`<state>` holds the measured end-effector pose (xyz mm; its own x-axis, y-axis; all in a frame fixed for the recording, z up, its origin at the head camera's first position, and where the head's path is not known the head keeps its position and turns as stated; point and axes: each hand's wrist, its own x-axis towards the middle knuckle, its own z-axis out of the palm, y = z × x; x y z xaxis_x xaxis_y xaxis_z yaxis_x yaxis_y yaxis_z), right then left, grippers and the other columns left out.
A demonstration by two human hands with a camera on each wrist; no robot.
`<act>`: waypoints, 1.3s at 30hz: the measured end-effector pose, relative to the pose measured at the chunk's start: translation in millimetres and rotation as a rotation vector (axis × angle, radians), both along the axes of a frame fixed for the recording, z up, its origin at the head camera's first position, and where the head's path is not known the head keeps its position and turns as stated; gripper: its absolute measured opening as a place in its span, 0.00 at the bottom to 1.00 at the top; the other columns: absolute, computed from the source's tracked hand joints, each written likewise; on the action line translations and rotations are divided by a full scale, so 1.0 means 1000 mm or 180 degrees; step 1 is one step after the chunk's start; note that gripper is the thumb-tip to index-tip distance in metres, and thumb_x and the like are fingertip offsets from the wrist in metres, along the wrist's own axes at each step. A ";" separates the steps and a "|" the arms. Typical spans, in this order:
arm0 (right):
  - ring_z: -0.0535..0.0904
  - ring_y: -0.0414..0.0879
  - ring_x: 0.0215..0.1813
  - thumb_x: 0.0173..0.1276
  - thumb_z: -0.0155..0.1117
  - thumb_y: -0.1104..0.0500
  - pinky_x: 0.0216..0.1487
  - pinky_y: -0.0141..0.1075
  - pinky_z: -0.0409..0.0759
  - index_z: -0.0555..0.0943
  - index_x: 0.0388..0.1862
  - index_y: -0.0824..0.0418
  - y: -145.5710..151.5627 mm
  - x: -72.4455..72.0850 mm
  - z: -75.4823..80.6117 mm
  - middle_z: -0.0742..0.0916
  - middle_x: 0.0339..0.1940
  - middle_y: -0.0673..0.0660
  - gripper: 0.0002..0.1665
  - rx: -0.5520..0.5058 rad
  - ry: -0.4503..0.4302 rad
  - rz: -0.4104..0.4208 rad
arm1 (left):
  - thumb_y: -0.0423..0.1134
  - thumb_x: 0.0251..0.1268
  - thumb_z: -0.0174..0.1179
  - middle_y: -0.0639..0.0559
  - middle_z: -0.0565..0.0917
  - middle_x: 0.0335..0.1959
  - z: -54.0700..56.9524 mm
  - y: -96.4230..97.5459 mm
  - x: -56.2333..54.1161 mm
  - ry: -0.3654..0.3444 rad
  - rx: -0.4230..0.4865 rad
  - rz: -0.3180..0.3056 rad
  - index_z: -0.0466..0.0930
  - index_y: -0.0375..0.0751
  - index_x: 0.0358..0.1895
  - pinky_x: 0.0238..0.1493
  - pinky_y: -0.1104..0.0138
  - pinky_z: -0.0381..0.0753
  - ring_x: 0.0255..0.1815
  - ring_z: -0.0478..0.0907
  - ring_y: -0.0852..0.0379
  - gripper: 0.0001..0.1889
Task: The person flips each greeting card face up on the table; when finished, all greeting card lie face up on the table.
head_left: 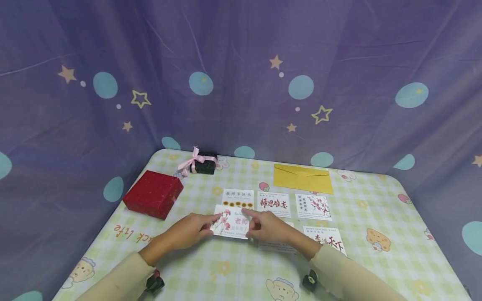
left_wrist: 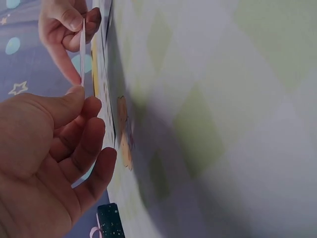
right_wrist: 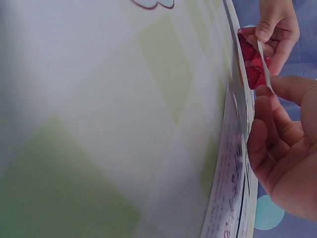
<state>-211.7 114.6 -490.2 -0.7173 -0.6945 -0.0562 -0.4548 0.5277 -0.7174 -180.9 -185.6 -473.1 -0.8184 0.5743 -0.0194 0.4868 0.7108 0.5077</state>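
Note:
A white greeting card [head_left: 231, 223] printed with pink carnations and red characters is held between both hands. The left hand [head_left: 188, 230] pinches its left edge between thumb and fingertips. At the right edge, thumb and index finger of the right hand [head_left: 268, 228] grip it. Both wrist views show the card edge-on, a thin strip [left_wrist: 82, 54] above the tabletop. Just behind it lies a sunflower card [head_left: 238, 195], partly covered in the head view. Another card [head_left: 276, 247] lies below the right hand, mostly hidden by it.
More cards lie to the right: a red-calligraphy card [head_left: 273, 205], a blossom-branch card [head_left: 314, 207] and one nearer [head_left: 325, 239] partly behind the right forearm. Farther back is a yellow envelope [head_left: 303, 179]. A red box [head_left: 152, 194] and a black box with pink ribbon [head_left: 204, 163] stand left.

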 end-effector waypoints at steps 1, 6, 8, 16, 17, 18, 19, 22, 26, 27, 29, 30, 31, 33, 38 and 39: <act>0.79 0.32 0.29 0.66 0.72 0.55 0.40 0.27 0.80 0.64 0.79 0.61 0.000 0.000 0.001 0.85 0.26 0.37 0.45 0.0016 -0.0015 0.0008 | 0.37 0.67 0.67 0.66 0.73 0.23 0.000 0.001 0.000 0.0008 -0.0017 -0.0021 0.74 0.42 0.71 0.33 0.73 0.71 0.24 0.65 0.72 0.29; 0.78 0.33 0.27 0.66 0.72 0.54 0.36 0.27 0.78 0.77 0.69 0.58 0.000 0.000 0.004 0.86 0.26 0.41 0.33 0.0146 -0.0103 0.0024 | 0.39 0.67 0.67 0.66 0.74 0.25 -0.002 0.004 0.001 -0.0047 -0.0146 -0.0083 0.74 0.42 0.71 0.34 0.73 0.71 0.25 0.66 0.72 0.29; 0.77 0.33 0.26 0.66 0.72 0.53 0.36 0.27 0.78 0.85 0.53 0.53 0.000 0.001 0.004 0.90 0.34 0.45 0.17 0.0204 -0.0142 0.0020 | 0.40 0.68 0.66 0.67 0.73 0.25 -0.002 0.005 0.002 -0.0098 -0.0191 -0.0091 0.74 0.42 0.71 0.33 0.73 0.70 0.24 0.65 0.72 0.29; 0.77 0.32 0.26 0.66 0.71 0.54 0.37 0.26 0.76 0.81 0.65 0.58 0.004 0.002 -0.002 0.90 0.33 0.46 0.28 0.0277 -0.0267 0.0056 | 0.42 0.69 0.65 0.64 0.78 0.25 -0.002 0.011 0.002 -0.0204 -0.0411 -0.0128 0.74 0.45 0.71 0.38 0.68 0.71 0.30 0.70 0.68 0.28; 0.77 0.32 0.26 0.66 0.71 0.54 0.37 0.26 0.76 0.76 0.71 0.59 0.005 0.002 -0.002 0.89 0.31 0.44 0.34 0.0285 -0.0274 0.0061 | 0.43 0.70 0.65 0.62 0.80 0.27 -0.002 0.012 0.002 -0.0241 -0.0445 -0.0111 0.74 0.46 0.72 0.39 0.67 0.71 0.32 0.71 0.67 0.28; 0.77 0.32 0.26 0.66 0.71 0.54 0.37 0.26 0.76 0.70 0.76 0.58 0.005 0.002 -0.003 0.86 0.26 0.42 0.40 0.0302 -0.0279 0.0072 | 0.43 0.70 0.65 0.61 0.83 0.30 -0.001 0.012 0.002 -0.0260 -0.0468 -0.0103 0.74 0.46 0.72 0.40 0.66 0.72 0.33 0.72 0.66 0.28; 0.77 0.32 0.26 0.66 0.71 0.54 0.37 0.26 0.76 0.70 0.76 0.58 0.005 0.002 -0.004 0.85 0.25 0.40 0.40 0.0313 -0.0283 0.0081 | 0.43 0.70 0.64 0.59 0.86 0.34 -0.001 0.013 0.001 -0.0283 -0.0501 -0.0086 0.74 0.46 0.72 0.41 0.65 0.72 0.35 0.73 0.65 0.28; 0.77 0.32 0.27 0.67 0.71 0.53 0.37 0.26 0.76 0.70 0.76 0.57 0.005 0.001 -0.004 0.84 0.24 0.38 0.40 0.0352 -0.0268 0.0108 | 0.43 0.70 0.64 0.50 0.89 0.46 -0.001 0.013 0.002 -0.0307 -0.0534 -0.0075 0.75 0.46 0.71 0.43 0.63 0.74 0.37 0.74 0.64 0.27; 0.77 0.32 0.26 0.66 0.71 0.52 0.37 0.26 0.76 0.70 0.76 0.57 0.003 0.000 -0.005 0.85 0.24 0.38 0.40 0.0408 -0.0236 0.0108 | 0.44 0.70 0.64 0.46 0.88 0.53 -0.001 0.013 0.002 -0.0317 -0.0535 -0.0070 0.75 0.45 0.71 0.43 0.63 0.74 0.38 0.74 0.64 0.27; 0.77 0.32 0.26 0.66 0.71 0.52 0.37 0.26 0.76 0.70 0.76 0.57 0.003 0.000 -0.005 0.85 0.24 0.38 0.40 0.0416 -0.0232 0.0107 | 0.44 0.70 0.64 0.47 0.89 0.50 -0.002 0.013 0.002 -0.0321 -0.0532 -0.0072 0.75 0.45 0.71 0.43 0.63 0.74 0.38 0.74 0.64 0.27; 0.77 0.32 0.26 0.66 0.71 0.52 0.36 0.26 0.76 0.71 0.75 0.57 0.002 -0.001 -0.006 0.85 0.24 0.38 0.40 0.0431 -0.0221 0.0113 | 0.45 0.70 0.64 0.50 0.89 0.40 -0.003 0.013 0.001 -0.0316 -0.0544 -0.0076 0.75 0.45 0.70 0.43 0.64 0.74 0.37 0.74 0.64 0.27; 0.77 0.33 0.25 0.66 0.71 0.51 0.35 0.26 0.76 0.71 0.75 0.57 0.002 -0.001 -0.006 0.85 0.24 0.38 0.40 0.0433 -0.0228 0.0112 | 0.45 0.70 0.65 0.53 0.87 0.34 -0.003 0.013 0.001 -0.0315 -0.0548 -0.0083 0.76 0.45 0.70 0.42 0.64 0.73 0.36 0.74 0.64 0.27; 0.77 0.33 0.25 0.66 0.71 0.51 0.34 0.26 0.75 0.72 0.75 0.57 0.002 -0.001 -0.006 0.85 0.23 0.38 0.39 0.0438 -0.0229 0.0112 | 0.45 0.70 0.65 0.55 0.84 0.29 -0.002 0.013 0.001 -0.0311 -0.0557 -0.0091 0.76 0.45 0.70 0.41 0.65 0.73 0.34 0.73 0.65 0.27; 0.76 0.33 0.24 0.66 0.71 0.51 0.33 0.27 0.75 0.72 0.74 0.57 0.001 -0.001 -0.005 0.85 0.23 0.39 0.39 0.0438 -0.0242 0.0106 | 0.45 0.69 0.66 0.60 0.75 0.21 -0.001 0.013 0.000 -0.0302 -0.0552 -0.0114 0.77 0.45 0.69 0.39 0.66 0.72 0.29 0.71 0.66 0.27; 0.75 0.33 0.23 0.68 0.70 0.50 0.31 0.26 0.74 0.73 0.74 0.57 0.001 -0.001 -0.005 0.84 0.22 0.40 0.37 0.0428 -0.0231 0.0111 | 0.43 0.66 0.68 0.63 0.70 0.18 0.003 0.014 -0.001 -0.0288 -0.0588 -0.0147 0.79 0.44 0.67 0.33 0.69 0.70 0.22 0.65 0.66 0.26; 0.75 0.33 0.23 0.68 0.70 0.50 0.31 0.26 0.74 0.73 0.74 0.57 0.001 -0.001 -0.006 0.84 0.22 0.40 0.37 0.0425 -0.0225 0.0117 | 0.43 0.66 0.69 0.62 0.71 0.18 0.004 0.014 -0.001 -0.0293 -0.0597 -0.0148 0.79 0.44 0.67 0.33 0.68 0.70 0.22 0.65 0.66 0.26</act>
